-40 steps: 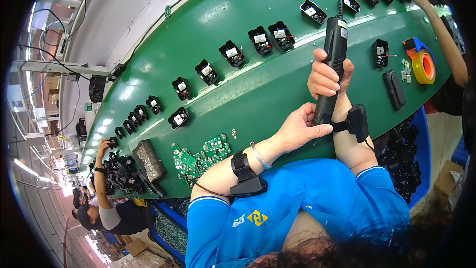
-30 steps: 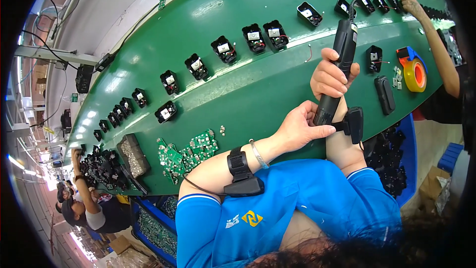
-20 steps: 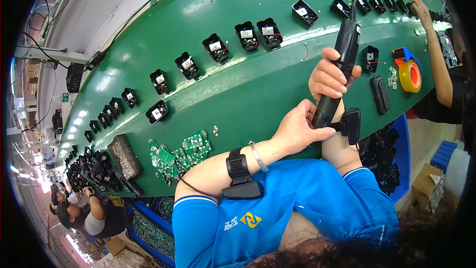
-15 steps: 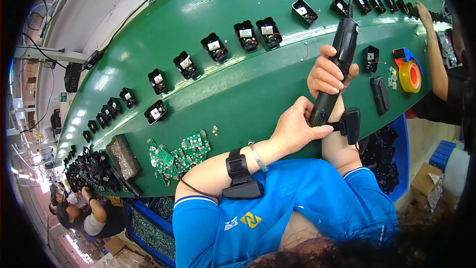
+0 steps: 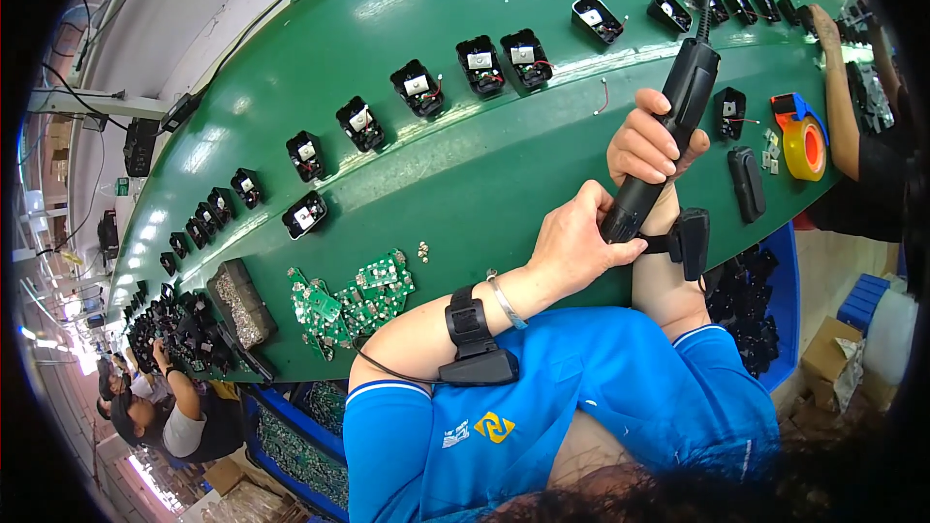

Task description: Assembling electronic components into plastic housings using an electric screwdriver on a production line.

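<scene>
A black corded electric screwdriver [image 5: 670, 121] slants across in front of me, its cable leaving from the upper end. My right hand [image 5: 647, 143] wraps its fingers round the body. At the lower end my left hand [image 5: 579, 240] grips the nose between thumb and fingers; the palm side and anything inside it are hidden. To the left of my left hand lie a pile of green circuit boards [image 5: 363, 295] and a few small metal pieces [image 5: 423, 252]. A black open housing [image 5: 729, 114] with a wire stands right of the screwdriver, above a black oblong case [image 5: 745, 184].
Several black housings [image 5: 417, 89] line the green table [image 5: 465, 184]. A tape dispenser [image 5: 802, 140] sits at the right, near another person's arm [image 5: 835, 87]. At the left are a screw-filled tray [image 5: 242, 302] and heaped black parts [image 5: 174, 334]. Blue bins stand below the edge.
The screwdriver's upper end has tilted slightly to the right, and my right hand has moved with it. My left hand stays at the nose, shifted a little.
</scene>
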Demonstrator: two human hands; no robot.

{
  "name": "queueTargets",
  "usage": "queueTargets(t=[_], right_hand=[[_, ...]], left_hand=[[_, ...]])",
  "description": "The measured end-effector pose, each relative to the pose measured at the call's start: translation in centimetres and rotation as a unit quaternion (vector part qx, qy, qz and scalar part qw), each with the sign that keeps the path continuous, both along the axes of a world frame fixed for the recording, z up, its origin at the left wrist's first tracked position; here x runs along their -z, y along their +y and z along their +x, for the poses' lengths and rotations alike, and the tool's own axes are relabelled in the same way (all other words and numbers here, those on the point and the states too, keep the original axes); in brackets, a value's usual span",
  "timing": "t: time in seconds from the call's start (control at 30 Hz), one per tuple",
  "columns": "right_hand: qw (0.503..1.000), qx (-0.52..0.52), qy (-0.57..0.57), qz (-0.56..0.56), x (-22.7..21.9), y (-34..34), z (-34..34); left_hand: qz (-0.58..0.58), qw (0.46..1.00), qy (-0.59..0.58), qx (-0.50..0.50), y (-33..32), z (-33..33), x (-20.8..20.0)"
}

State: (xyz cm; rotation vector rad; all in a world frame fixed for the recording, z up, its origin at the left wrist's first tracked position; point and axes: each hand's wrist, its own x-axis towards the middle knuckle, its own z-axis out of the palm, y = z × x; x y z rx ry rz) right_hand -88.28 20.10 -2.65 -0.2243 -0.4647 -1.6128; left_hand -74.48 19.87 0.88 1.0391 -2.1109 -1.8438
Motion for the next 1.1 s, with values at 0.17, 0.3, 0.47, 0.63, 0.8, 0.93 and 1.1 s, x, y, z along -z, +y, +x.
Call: queueTargets(t=[0.17, 0.3, 0.47, 0.63, 0.8, 0.93, 1.1], right_hand=[[1.0, 0.0, 0.007, 0.008, 0.1, 0.1, -0.4], [0.997, 0.018, 0.02, 0.075, -0.4, 0.0, -0.3], [0.995, 0.019, 0.029, 0.09, -0.2, 0.0, -0.6], [0.99, 0.024, 0.043, 0.132, -0.1, -0.1, -0.9], [0.983, 0.042, 0.069, 0.167, 0.3, -0.2, -1.1], [0.972, 0.061, 0.098, 0.203, 0.4, -0.2, -1.2], [0.94, 0.091, 0.161, 0.285, 0.3, -0.2, -1.3]], left_hand=[[0.013, 1.0, 0.002, 0.004, -0.1, -0.3, 0.1], [0.044, 0.999, -0.011, 0.005, -0.3, -0.4, 0.4], [0.095, 0.995, 0.009, -0.003, -0.4, -0.6, 0.8], [0.127, 0.991, 0.037, -0.021, -0.5, -0.6, 1.5], [0.195, 0.977, 0.071, -0.042, -0.9, -0.5, 1.5], [0.243, 0.966, 0.076, -0.05, -1.3, -0.5, 1.7], [0.303, 0.949, 0.078, -0.05, -1.9, -0.2, 2.0]])
